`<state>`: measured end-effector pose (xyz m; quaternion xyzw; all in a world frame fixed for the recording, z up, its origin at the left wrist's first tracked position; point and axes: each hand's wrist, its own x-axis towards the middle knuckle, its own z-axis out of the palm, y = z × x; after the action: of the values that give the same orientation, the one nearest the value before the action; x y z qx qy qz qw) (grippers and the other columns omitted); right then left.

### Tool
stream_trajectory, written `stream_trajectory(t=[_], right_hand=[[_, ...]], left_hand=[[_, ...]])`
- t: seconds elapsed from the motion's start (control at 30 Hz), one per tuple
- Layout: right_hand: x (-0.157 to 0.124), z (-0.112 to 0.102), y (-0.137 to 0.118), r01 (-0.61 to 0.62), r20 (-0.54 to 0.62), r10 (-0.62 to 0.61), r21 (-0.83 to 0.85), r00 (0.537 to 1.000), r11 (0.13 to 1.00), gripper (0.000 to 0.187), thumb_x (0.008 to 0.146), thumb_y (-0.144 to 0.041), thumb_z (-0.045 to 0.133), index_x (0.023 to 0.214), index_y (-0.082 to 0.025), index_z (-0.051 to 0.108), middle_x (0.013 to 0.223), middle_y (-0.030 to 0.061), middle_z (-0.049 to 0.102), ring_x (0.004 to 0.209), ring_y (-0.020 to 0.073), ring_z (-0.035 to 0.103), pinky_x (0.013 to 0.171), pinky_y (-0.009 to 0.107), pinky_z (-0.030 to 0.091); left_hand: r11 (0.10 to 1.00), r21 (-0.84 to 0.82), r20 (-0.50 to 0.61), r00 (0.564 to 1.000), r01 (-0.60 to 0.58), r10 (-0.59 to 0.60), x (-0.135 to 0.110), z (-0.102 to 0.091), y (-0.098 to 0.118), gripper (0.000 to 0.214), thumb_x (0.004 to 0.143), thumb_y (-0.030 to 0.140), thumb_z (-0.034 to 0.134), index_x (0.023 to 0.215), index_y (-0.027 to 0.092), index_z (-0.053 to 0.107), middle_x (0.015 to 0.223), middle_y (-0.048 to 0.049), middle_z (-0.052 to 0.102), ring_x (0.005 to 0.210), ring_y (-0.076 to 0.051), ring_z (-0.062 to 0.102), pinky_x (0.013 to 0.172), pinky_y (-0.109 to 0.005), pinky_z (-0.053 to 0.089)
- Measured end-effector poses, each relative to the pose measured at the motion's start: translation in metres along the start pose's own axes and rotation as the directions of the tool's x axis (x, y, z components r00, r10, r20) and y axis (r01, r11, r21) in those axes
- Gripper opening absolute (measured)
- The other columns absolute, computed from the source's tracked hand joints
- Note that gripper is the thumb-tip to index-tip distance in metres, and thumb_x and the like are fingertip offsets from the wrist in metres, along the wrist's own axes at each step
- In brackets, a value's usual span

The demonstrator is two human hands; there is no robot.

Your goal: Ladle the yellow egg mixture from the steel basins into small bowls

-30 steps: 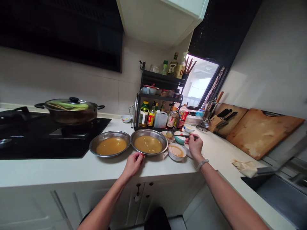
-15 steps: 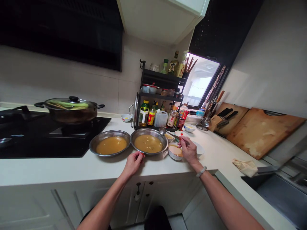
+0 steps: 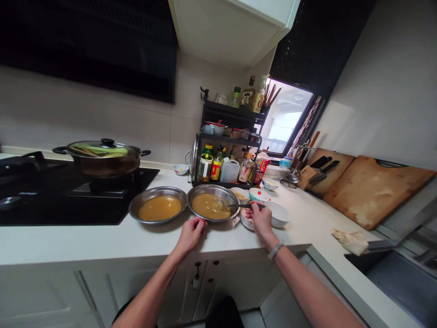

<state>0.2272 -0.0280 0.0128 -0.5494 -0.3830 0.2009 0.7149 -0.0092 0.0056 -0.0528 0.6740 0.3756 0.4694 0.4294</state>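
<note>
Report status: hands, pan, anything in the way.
Left hand on right pan rim. Right hand holds spoon, bowl dipped in the liquid. Small bowls crowd the right.

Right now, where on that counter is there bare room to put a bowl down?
Bare counter lies between the white bowl and the folded cloth, and along the front edge before the two metal pans. Around the spice rack it is crowded.

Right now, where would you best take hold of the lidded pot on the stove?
Grip the lidded pot by its two side loop handles, one hand from each side. They stick out level at the rim, opposite each other. The black lid knob would likely lift only the glass lid.
</note>
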Motion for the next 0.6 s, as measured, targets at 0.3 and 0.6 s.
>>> stream_trajectory(t=[0.3,0.6], right_hand=[[0.001,-0.011,-0.015,-0.008,-0.056,0.012,0.066,0.998,0.998,0.025,0.066,-0.035,0.065,0.08,-0.016,0.056,0.045,-0.0032,0.059,0.037,0.0123,0.055,0.034,0.021,0.047],[0.01,-0.022,-0.029,-0.068,-0.105,0.088,0.186,0.991,0.98,0.021,0.062,-0.028,0.067,0.074,-0.018,0.054,0.047,-0.004,0.059,0.04,0.0117,0.056,0.034,0.018,0.045]], left_hand=[[1.0,-0.015,0.004,1.0,-0.005,0.005,0.001,0.0,0.0,0.031,0.081,0.04,0.044,0.074,0.016,0.062,0.056,0.0002,0.058,0.054,-0.015,0.051,0.054,-0.024,0.037],[1.0,-0.009,0.006,1.0,0.01,-0.009,0.0,0.0,0.001,0.034,0.082,0.043,0.044,0.074,0.016,0.061,0.055,0.0005,0.056,0.053,-0.015,0.05,0.053,-0.024,0.036]])
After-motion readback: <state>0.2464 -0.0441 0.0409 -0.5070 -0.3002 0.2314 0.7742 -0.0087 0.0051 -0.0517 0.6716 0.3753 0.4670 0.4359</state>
